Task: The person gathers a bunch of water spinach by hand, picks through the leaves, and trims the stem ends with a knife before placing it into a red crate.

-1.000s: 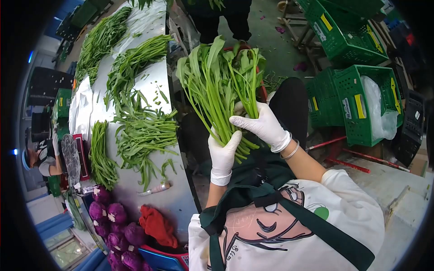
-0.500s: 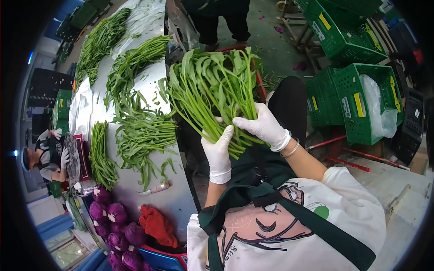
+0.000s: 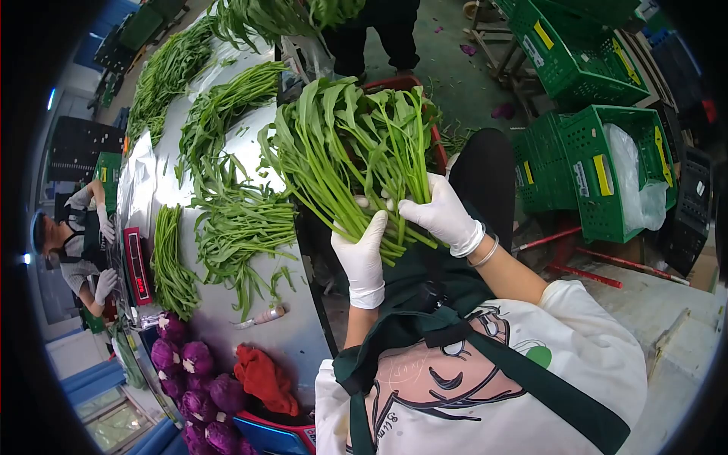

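Currently | both white-gloved hands (image 3: pixel 447 216) gripping slender green stems (image 3: pixel 320 189) | long, flat leaves (image 3: pixel 327 114)

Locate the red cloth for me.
In the head view, the red cloth lies at lower left, right of the purple cabbages and below the knife.

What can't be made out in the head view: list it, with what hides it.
Head view:
- Most fingers of left hand and right hand: behind held greens.
- Red bin, inside: behind those greens.
- Standing person, upper body: cut off by the top edge.
- Digits on the red display: too small.
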A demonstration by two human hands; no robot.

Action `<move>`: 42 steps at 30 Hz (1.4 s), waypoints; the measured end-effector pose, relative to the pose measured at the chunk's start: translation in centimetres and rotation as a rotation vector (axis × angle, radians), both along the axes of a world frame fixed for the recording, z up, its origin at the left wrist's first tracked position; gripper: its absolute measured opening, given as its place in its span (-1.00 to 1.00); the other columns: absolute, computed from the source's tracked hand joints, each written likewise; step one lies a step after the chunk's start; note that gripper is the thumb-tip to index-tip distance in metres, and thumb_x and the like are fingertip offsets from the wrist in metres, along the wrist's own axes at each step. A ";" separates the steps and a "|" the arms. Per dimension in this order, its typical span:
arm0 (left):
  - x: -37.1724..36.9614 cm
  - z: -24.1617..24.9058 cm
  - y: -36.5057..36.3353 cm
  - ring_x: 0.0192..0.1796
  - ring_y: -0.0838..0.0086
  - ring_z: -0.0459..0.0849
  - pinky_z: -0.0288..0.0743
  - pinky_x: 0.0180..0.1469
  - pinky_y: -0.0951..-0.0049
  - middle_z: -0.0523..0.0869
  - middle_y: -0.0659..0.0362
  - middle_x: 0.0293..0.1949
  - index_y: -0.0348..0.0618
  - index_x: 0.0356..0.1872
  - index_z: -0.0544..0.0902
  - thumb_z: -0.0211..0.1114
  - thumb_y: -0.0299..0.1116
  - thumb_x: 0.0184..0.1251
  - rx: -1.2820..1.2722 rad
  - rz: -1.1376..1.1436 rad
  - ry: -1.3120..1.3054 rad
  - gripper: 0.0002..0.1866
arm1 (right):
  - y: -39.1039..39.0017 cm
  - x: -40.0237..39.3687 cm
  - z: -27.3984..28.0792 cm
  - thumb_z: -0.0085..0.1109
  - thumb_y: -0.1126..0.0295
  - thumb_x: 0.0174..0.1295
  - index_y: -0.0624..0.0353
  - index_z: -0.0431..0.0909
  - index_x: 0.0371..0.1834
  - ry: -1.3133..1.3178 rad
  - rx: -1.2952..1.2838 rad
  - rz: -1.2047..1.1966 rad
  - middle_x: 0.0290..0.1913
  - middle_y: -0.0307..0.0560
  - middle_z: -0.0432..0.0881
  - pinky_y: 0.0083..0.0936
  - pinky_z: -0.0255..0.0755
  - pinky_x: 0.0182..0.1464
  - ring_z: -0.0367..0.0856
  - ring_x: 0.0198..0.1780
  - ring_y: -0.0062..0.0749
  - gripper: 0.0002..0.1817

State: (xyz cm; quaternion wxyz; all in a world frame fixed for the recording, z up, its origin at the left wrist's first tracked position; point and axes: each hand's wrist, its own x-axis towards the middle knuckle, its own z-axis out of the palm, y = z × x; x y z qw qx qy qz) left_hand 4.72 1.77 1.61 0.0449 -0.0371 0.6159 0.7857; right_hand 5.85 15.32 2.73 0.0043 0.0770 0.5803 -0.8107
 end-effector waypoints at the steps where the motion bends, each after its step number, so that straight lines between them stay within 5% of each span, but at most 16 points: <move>1: 0.0 0.1 0.0 -0.29 0.61 0.57 0.48 -0.24 0.64 0.58 0.22 -0.27 -0.23 -0.16 0.49 0.29 -0.67 0.08 -0.002 0.001 0.002 -0.71 | 0.0 0.0 0.0 0.11 0.53 0.05 0.34 0.53 -0.18 0.005 0.002 0.003 -0.28 -0.21 0.61 -0.63 0.40 -0.14 0.50 -0.26 -0.66 -0.75; 10: 0.2 -0.4 -0.1 -0.21 0.57 0.57 0.46 -0.12 0.58 0.59 0.20 -0.22 -0.28 -0.12 0.50 0.29 -0.65 0.09 -0.093 -0.021 0.118 -0.70 | 0.4 0.1 -0.2 0.26 0.46 0.05 0.32 0.53 -0.21 -0.015 -0.001 0.030 -0.30 -0.23 0.60 -0.69 0.39 -0.20 0.47 -0.31 -0.69 -0.75; 28: 0.2 -0.2 0.0 -0.30 0.62 0.55 0.43 -0.19 0.61 0.61 0.24 -0.32 -0.28 -0.24 0.55 0.26 -0.64 0.08 -0.186 -0.015 0.109 -0.80 | 0.5 0.7 0.0 0.23 0.44 0.08 0.31 0.55 -0.24 -0.057 0.082 0.024 -0.39 -0.34 0.51 -0.75 0.26 -0.36 0.32 -0.41 -0.77 -0.79; 42: 0.2 -1.0 0.8 -0.14 0.54 0.55 0.42 -0.05 0.53 0.57 0.17 -0.18 -0.29 -0.09 0.46 0.24 -0.70 0.02 -0.084 0.065 0.203 -0.64 | -0.2 0.1 0.5 0.14 0.51 0.08 0.33 0.50 -0.15 -0.062 -0.078 0.037 -0.27 -0.23 0.57 -0.65 0.39 -0.16 0.47 -0.26 -0.67 -0.75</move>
